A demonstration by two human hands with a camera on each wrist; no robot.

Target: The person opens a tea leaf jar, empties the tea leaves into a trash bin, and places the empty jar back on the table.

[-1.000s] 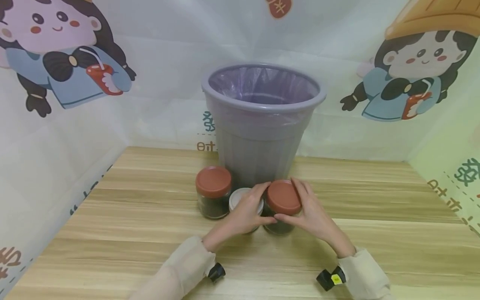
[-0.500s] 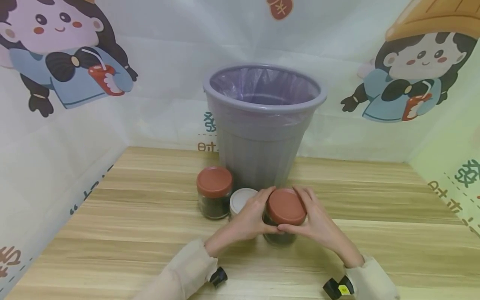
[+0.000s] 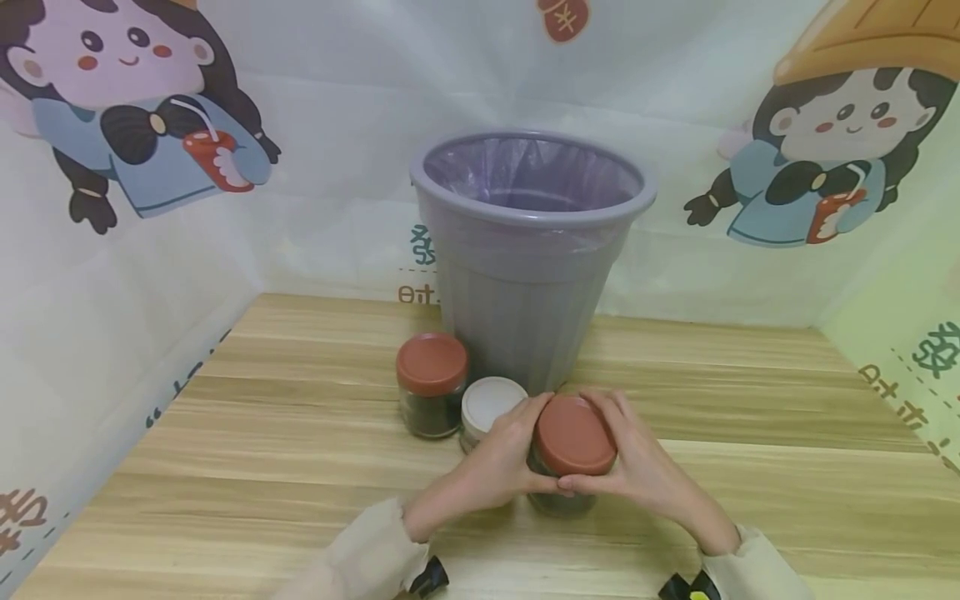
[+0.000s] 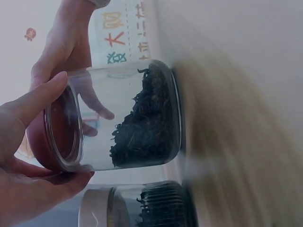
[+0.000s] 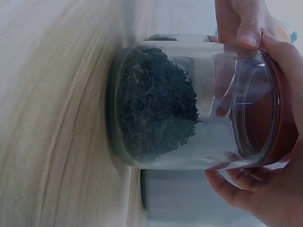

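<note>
Both hands hold a clear glass jar with a red-brown lid [image 3: 575, 435] near its top, one from each side. The left hand [image 3: 504, 463] grips its left side and the right hand [image 3: 639, 465] its right, thumbs meeting in front. Dark, dry, tea-like leaves [image 5: 156, 104] heap up inside, sloping to one side. Its base is close to the wooden table [image 3: 262, 467]; whether it touches I cannot tell. Just left stands a smaller jar with a white lid [image 3: 492, 404], partly hidden by the left hand. Farther left is another red-lidded jar [image 3: 431, 383] with dark contents.
A large grey-purple bin [image 3: 525, 283] with a plastic liner stands behind the jars, its mouth facing up. Printed cloth walls [image 3: 330, 167] enclose the table at the back and sides. Small black cameras are on both wrists.
Both hands have drawn the gripped red-lidded jar toward the person, away from the bin and the white-lidded jar. The other two jars stay in place.
</note>
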